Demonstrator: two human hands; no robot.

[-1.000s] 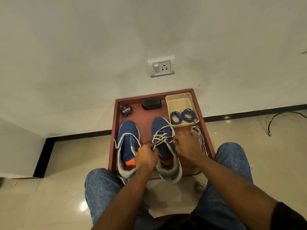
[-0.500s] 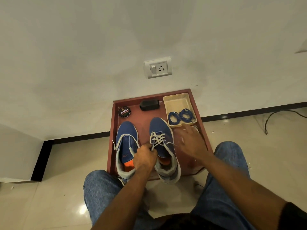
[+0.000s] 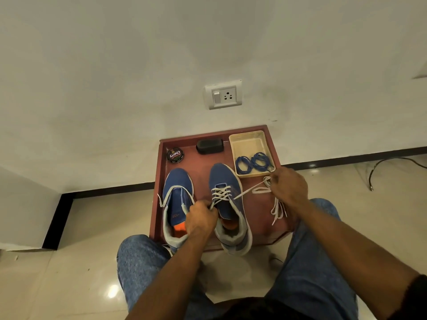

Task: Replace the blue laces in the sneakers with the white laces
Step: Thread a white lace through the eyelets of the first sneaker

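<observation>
**White lace drawn through right sneaker**

One end of the white lace (image 3: 223,192) is pinched by the left hand (image 3: 200,220) at the right sneaker (image 3: 227,204) on the red tray (image 3: 157,204); the other end is gripped, pulled taut, by the right hand (image 3: 288,185); blue laces (image 3: 253,163) lie coiled in the beige tray (image 3: 248,139).

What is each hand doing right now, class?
Left hand: closed, pinching the white lace at the right sneaker.
Right hand: closed, pulling that lace's other end taut.
</observation>
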